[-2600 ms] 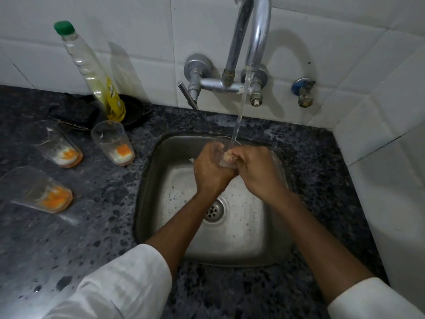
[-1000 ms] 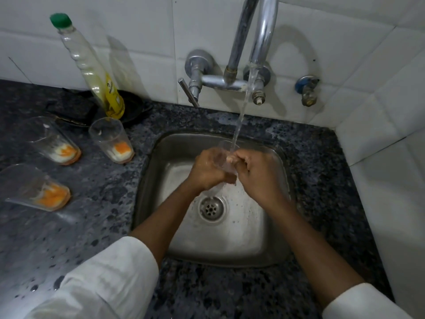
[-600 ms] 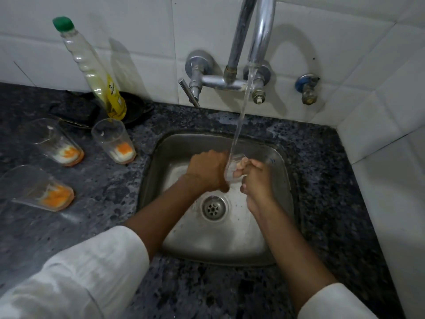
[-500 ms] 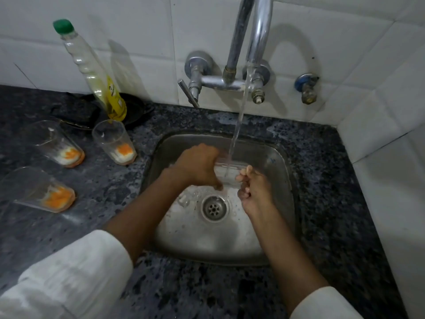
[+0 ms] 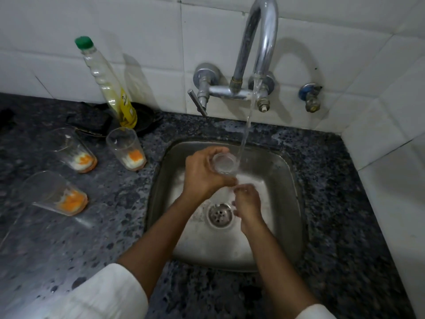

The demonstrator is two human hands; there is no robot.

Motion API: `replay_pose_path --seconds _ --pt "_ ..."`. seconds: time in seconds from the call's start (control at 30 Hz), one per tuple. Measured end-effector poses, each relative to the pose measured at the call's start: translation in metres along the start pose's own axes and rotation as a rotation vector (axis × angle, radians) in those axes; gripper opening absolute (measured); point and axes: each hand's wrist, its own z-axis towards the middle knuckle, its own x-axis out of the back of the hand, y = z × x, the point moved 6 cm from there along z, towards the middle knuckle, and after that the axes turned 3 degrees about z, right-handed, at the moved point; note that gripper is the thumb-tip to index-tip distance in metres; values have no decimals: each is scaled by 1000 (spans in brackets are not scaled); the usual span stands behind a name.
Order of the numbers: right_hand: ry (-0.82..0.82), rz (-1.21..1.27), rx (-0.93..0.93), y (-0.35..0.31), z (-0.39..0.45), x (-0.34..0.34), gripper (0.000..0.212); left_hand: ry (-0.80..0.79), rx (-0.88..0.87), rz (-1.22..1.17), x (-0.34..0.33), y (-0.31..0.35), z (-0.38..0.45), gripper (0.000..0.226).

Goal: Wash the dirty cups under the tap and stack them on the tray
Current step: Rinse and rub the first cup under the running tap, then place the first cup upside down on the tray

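Note:
Over the steel sink (image 5: 287, 203), my left hand (image 5: 204, 173) grips a clear cup (image 5: 224, 162) with its mouth facing up, just left of the running water stream (image 5: 247, 125) from the tap (image 5: 259, 42). My right hand (image 5: 247, 202) hangs below the cup with fingers loosely curled, its fingertips close to the cup's base; nothing is held in it. Three dirty cups with orange and white residue stand on the counter at left: one (image 5: 126, 151) nearest the sink, one (image 5: 76, 150) further left, one (image 5: 55, 192) in front.
A dish soap bottle (image 5: 108, 84) with a green cap leans against the white tiled wall, beside a dark pan (image 5: 142, 118). Speckled dark granite counter (image 5: 103, 226) surrounds the sink. A small valve (image 5: 309, 97) sticks out of the wall at right. No tray is in view.
My right hand has come off the cup and dropped lower toward the drain. My left hand has turned the cup upright and now holds it alone beside the stream.

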Motion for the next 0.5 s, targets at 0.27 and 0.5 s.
replay_pose_path --seconds 0.27,0.5 --pt "244 -762 858 -180 -58 -65 47 144 198 -41 68 -52 2 74" --pt "293 -516 655 -208 -8 -87 58 114 133 -86 91 -53 -4 74"
